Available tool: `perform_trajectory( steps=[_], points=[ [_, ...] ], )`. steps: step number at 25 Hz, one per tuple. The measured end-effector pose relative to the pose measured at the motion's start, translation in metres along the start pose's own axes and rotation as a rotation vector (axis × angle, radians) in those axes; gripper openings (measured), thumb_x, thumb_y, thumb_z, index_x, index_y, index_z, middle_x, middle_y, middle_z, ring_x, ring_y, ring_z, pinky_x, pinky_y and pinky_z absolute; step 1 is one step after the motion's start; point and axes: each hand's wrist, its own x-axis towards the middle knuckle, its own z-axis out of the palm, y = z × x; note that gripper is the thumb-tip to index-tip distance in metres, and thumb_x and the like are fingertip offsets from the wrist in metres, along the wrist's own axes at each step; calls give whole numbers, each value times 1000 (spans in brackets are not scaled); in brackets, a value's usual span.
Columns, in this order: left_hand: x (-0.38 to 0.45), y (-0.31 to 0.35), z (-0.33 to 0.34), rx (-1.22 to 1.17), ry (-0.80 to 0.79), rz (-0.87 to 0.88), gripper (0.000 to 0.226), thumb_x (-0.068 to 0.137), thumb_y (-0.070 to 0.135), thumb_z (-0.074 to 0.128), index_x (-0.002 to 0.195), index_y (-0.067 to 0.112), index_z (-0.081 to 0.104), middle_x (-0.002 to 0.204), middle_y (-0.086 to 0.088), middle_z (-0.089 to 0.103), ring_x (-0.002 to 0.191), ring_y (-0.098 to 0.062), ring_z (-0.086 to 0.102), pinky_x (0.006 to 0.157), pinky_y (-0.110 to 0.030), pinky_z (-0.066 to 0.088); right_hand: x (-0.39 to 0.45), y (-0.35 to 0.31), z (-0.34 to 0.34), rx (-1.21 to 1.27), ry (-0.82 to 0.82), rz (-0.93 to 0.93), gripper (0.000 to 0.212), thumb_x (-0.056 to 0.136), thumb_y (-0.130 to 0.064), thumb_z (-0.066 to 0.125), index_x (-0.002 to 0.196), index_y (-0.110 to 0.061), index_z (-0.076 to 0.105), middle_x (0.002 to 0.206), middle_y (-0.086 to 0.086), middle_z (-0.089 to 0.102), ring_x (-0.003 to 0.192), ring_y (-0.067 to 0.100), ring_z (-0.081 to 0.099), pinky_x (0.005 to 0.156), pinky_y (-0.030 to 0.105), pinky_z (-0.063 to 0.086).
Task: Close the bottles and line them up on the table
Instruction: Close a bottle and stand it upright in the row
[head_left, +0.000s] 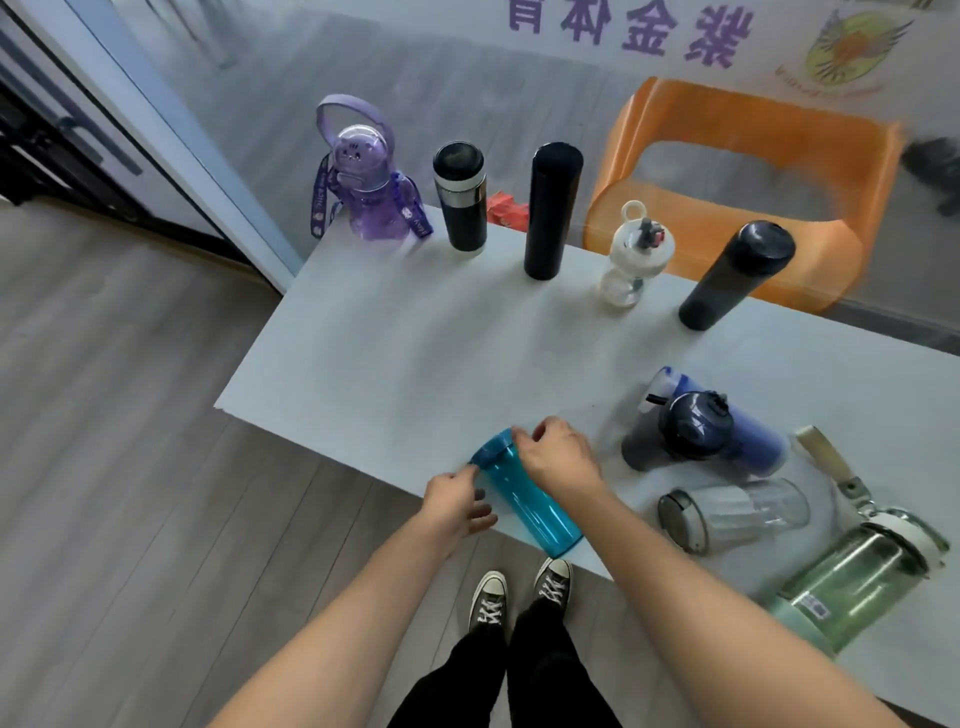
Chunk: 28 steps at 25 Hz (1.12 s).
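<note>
Teal bottle (524, 499) lies tilted between both hands, right hand (558, 457) gripping its cap end.

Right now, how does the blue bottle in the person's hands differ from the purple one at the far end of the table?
The blue bottle lies on its side at the near edge; the purple bottle stands upright at the far corner. The blue bottle is plain and handled by both hands; the purple bottle has a loop handle and a strap, and is untouched. Both are see-through plastic.
</note>
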Motion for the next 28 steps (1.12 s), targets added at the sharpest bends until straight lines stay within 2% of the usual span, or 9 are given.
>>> perform_trajectory(
  steps=[3,6,9,13,15,18,20,23,28],
  points=[
    [12,6,2,-40,-28,-57,40,99,33,51,115,-3,60,110,-21,66,88,-34,66,74,-42,61,13,-13,7,-106,-43,46,67,95,-65,37,121,-8,61,121,17,67,111,36,62,85,41,43],
    [12,13,8,-70,-59,-38,36,99,33,51,115,2,63,105,-20,71,90,-31,70,71,-38,60,19,-17,13,-90,-82,89,67,93,-66,39,120,-9,62,112,16,67,101,34,63,84,39,46],
    [1,27,12,-113,-47,93,31,100,33,51,114,7,62,107,-16,70,91,-29,70,70,-37,59,17,-20,0,62,-66,40,59,92,-63,44,117,-12,61,110,13,69,99,30,66,91,44,55],
    [-22,45,7,-86,-95,346,19,99,26,56,111,12,60,111,-11,69,100,-25,69,81,-40,61,-4,-14,-37,386,-22,-62,44,98,-44,55,127,-12,62,118,6,67,107,22,63,88,32,51],
    [-34,45,7,-9,-104,436,13,97,21,60,109,16,59,115,-10,68,102,-21,68,82,-38,61,-19,-4,-42,495,-3,-63,39,97,-36,59,128,-12,63,118,6,71,106,23,67,92,36,55],
    [-49,39,8,16,-111,510,14,95,15,62,109,17,60,116,-12,67,102,-22,69,80,-36,61,-39,3,-40,587,27,-76,31,96,-26,61,125,-15,66,98,3,75,96,27,73,95,49,58],
    [-63,42,6,39,-115,571,18,94,16,63,112,18,62,117,-9,67,104,-23,68,83,-38,61,-49,2,-44,630,55,-99,30,96,-25,61,123,-16,67,92,1,75,91,24,74,93,50,59],
    [-88,54,6,48,-154,661,21,94,19,64,114,22,64,112,-1,68,104,-18,68,88,-41,60,-68,-5,-65,678,138,-138,31,94,-31,65,123,-21,68,107,3,76,99,20,71,96,46,58],
    [-130,84,33,93,-295,846,23,93,21,66,117,21,64,106,3,70,101,-18,69,88,-40,60,-96,-8,-120,778,333,-235,40,96,-30,65,133,-14,63,123,3,71,112,22,67,103,42,55]
  ],
)
